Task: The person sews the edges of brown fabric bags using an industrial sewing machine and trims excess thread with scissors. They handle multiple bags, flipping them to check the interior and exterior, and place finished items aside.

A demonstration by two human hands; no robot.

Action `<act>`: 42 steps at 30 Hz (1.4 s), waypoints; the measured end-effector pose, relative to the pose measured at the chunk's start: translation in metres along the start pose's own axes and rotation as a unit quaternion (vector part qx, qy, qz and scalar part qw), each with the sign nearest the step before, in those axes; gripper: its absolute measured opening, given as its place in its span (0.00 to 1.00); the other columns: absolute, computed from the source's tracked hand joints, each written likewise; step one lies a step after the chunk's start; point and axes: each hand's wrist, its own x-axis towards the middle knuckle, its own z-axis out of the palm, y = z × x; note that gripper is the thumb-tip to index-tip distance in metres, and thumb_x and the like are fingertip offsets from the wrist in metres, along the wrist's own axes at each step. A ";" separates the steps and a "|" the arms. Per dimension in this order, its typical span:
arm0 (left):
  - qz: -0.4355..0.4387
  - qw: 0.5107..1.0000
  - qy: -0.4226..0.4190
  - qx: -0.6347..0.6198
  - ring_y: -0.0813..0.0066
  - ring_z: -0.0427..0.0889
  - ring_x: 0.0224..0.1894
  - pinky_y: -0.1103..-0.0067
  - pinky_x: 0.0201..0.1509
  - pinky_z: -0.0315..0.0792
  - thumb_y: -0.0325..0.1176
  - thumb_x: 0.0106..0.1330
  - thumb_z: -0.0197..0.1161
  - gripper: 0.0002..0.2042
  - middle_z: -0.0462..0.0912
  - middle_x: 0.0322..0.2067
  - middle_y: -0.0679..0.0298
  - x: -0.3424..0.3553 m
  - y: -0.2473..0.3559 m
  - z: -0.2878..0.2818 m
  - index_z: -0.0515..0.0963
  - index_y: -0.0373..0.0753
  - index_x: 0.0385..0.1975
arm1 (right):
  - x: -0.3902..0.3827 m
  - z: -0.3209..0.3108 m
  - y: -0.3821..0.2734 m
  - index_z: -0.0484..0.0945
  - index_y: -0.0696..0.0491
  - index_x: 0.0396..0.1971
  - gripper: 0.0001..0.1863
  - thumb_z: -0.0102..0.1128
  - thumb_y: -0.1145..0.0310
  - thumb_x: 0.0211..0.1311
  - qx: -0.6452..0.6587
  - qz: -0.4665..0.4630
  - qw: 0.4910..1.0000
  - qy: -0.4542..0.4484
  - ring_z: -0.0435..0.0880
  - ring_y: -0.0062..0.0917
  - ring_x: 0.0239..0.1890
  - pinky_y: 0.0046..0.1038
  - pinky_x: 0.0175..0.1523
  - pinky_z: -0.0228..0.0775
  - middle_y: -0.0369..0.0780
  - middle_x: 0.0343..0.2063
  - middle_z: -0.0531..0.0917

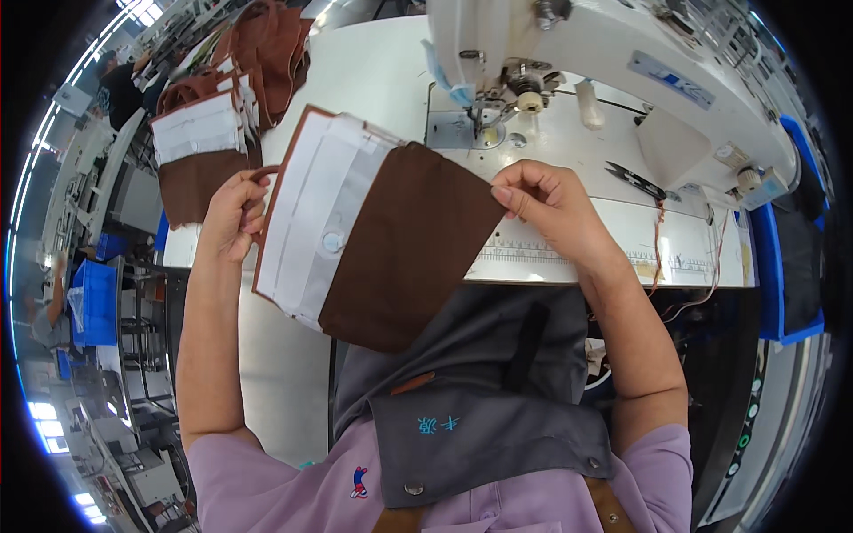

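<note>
We hold a bag piece (413,249) up in both hands, on our side of the sewing machine (657,53) and to the left of its needle area, tilted so that its upper end leans toward the machine. Its white panel (302,204) lies on the side away from the machine, and its dark brown fabric (418,240) on the side nearer to it. A small round clear disc (333,241) shows on the white panel.

Our left hand (238,213), well to the left of the sewing machine, is closed, its fingers curled around the reddish-brown strap (264,171) at the piece's outer edge. Our right hand (546,204), just in front of the machine, is nearly closed: thumb and forefinger pinch a corner of the brown fabric, while the other fingers fold in loosely.

Beyond our left hand, left of the sewing machine, we see a stack of similar pieces (200,186) with reddish-brown handles. Under the machine's arm, toward us, thread snips (635,180) lie on the white table (373,62), with orange-brown thread (658,240) trailing near them. A ruler strip (524,253) runs along the table edge in front of the machine. To the right of the machine hangs a blue bin (791,333).
</note>
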 end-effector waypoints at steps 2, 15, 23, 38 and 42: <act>-0.010 1.000 -0.005 0.011 0.90 0.56 0.14 0.87 0.15 0.51 0.20 0.62 0.57 0.04 0.65 0.19 0.75 0.006 -0.003 0.008 0.76 0.33 0.36 | -0.005 0.000 0.000 0.83 0.60 0.39 0.07 0.64 0.72 0.70 -0.065 0.018 0.998 0.020 0.77 0.11 0.33 0.18 0.41 0.71 0.31 0.31 0.84; -0.008 0.999 -0.020 0.024 0.91 0.56 0.15 0.88 0.15 0.50 0.20 0.63 0.59 0.06 0.64 0.18 0.77 0.030 -0.014 0.000 0.77 0.33 0.38 | -0.001 0.004 -0.008 0.84 0.61 0.44 0.08 0.61 0.76 0.70 -0.081 0.064 0.994 0.024 0.79 0.12 0.37 0.20 0.46 0.74 0.33 0.35 0.86; 0.000 1.000 -0.014 0.024 0.92 0.55 0.14 0.89 0.14 0.50 0.21 0.64 0.59 0.06 0.65 0.18 0.77 0.034 -0.012 -0.002 0.78 0.33 0.39 | -0.004 -0.002 -0.003 0.81 0.61 0.49 0.12 0.62 0.73 0.70 -0.026 0.055 0.998 0.006 0.80 0.12 0.39 0.18 0.47 0.71 0.33 0.37 0.85; 0.013 1.000 -0.009 0.006 0.92 0.56 0.14 0.89 0.14 0.49 0.20 0.64 0.59 0.07 0.69 0.20 0.76 0.036 -0.014 -0.004 0.78 0.32 0.40 | -0.005 0.002 -0.010 0.80 0.63 0.51 0.13 0.62 0.78 0.68 0.008 0.077 0.997 0.006 0.85 0.16 0.42 0.20 0.51 0.77 0.37 0.39 0.86; 0.013 1.000 -0.010 0.002 0.92 0.56 0.14 0.89 0.14 0.49 0.19 0.64 0.59 0.07 0.69 0.20 0.76 0.034 -0.012 0.000 0.78 0.32 0.41 | -0.006 0.001 -0.008 0.81 0.63 0.50 0.13 0.60 0.78 0.68 0.013 0.076 0.997 -0.009 0.85 0.16 0.40 0.20 0.49 0.77 0.36 0.37 0.87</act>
